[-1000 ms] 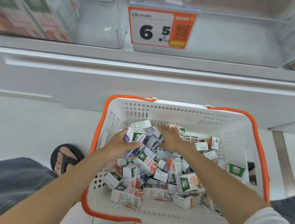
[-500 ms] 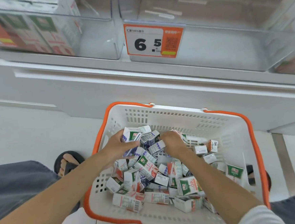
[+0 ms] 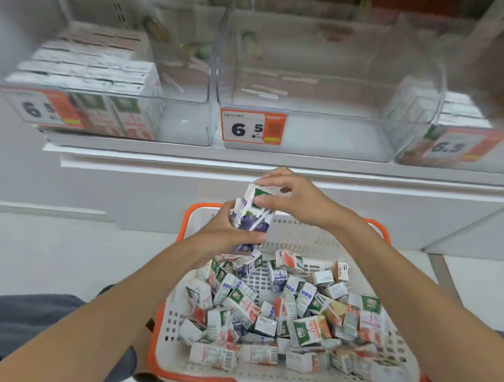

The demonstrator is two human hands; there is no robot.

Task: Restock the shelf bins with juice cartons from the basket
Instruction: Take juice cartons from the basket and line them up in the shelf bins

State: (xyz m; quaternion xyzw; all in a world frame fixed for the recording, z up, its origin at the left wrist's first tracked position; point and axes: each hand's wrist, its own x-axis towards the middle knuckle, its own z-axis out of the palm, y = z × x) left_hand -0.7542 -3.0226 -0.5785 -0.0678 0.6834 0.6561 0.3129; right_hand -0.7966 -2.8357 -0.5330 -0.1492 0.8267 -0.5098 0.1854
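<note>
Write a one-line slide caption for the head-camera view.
The left hand and right hand hold blueberry juice cartons above the white basket, below the clear middle shelf bin.

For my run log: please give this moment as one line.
left hand: grips blueberry cartons | right hand: pinches their top | blueberry cartons: above basket | left bin: partly stocked

The basket (image 3: 171, 326) sits on the floor (image 3: 54, 260) before the shelf (image 3: 140, 169), cartons (image 3: 308, 331) heaped in it. Three bins (image 3: 330, 124) stand side by side on the shelf; the left bin (image 3: 187, 114) holds stacked cartons (image 3: 91, 77).
</note>
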